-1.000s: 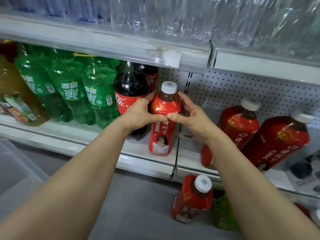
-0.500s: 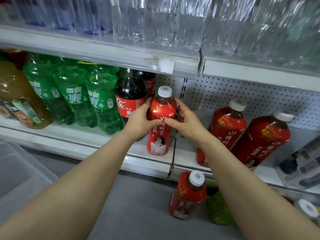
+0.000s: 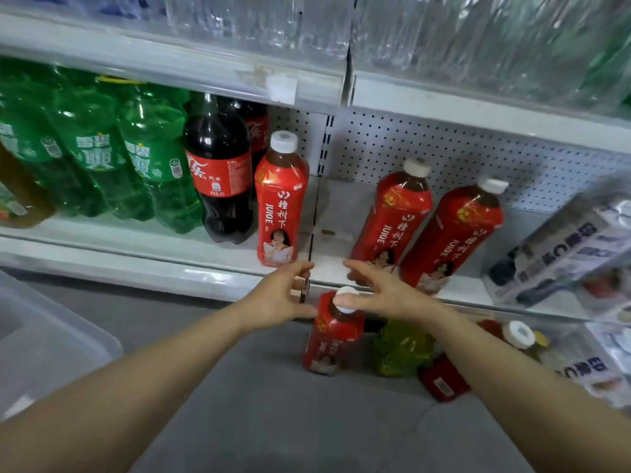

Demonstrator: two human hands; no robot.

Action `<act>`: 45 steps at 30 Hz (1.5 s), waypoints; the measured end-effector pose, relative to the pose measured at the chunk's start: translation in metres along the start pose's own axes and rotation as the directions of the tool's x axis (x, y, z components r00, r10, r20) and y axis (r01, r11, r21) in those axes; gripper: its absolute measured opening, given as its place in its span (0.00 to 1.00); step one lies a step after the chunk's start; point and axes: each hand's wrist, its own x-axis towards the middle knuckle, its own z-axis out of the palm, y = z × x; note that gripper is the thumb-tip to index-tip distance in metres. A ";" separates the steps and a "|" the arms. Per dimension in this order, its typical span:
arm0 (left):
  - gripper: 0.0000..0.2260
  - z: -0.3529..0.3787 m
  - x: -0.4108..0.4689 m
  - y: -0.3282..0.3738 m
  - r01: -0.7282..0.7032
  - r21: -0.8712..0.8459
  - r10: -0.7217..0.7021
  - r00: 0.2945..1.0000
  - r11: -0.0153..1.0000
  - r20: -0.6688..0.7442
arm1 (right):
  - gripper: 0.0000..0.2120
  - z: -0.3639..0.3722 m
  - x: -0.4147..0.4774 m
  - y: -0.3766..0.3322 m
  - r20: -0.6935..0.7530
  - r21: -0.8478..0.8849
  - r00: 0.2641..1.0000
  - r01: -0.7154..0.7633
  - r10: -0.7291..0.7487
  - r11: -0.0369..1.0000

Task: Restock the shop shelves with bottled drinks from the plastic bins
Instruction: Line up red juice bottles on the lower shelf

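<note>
A red juice bottle (image 3: 280, 203) with a white cap stands upright on the white shelf (image 3: 191, 264), next to a cola bottle (image 3: 220, 172). Two more red juice bottles (image 3: 392, 213) (image 3: 454, 230) stand to the right on the same shelf. My left hand (image 3: 278, 295) and my right hand (image 3: 379, 291) hover in front of the shelf edge, fingers relaxed and holding nothing. Between and below them another red juice bottle (image 3: 336, 332) stands on the floor, its cap just beside my right hand's fingers.
Green soda bottles (image 3: 99, 155) fill the shelf's left part. Wrapped clear water bottles (image 3: 444, 32) sit on the upper shelf. A clear plastic bin (image 3: 44, 339) is at left. A green bottle (image 3: 401, 349) and other bottles (image 3: 512, 339) lie low at right, beside packaged goods (image 3: 560, 247).
Both hands let go of the red juice bottle, which stays upright on the shelf, and drew back and down toward the bottle on the floor.
</note>
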 end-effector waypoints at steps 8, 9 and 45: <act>0.47 0.053 0.008 -0.046 -0.003 0.030 -0.002 0.985 1.000 0.170 | 0.47 0.059 -0.001 0.058 -0.189 0.043 0.978 0.100 -0.090 0.994; 0.48 0.058 0.010 -0.051 0.016 0.011 -0.017 0.986 1.000 0.167 | 0.47 0.065 0.000 0.061 -0.232 0.027 0.967 0.113 -0.104 0.993; 0.40 -0.015 0.017 0.035 -0.037 0.048 0.038 0.999 0.998 -0.019 | 0.35 -0.054 -0.013 -0.068 -0.170 0.115 0.944 0.303 -0.282 0.946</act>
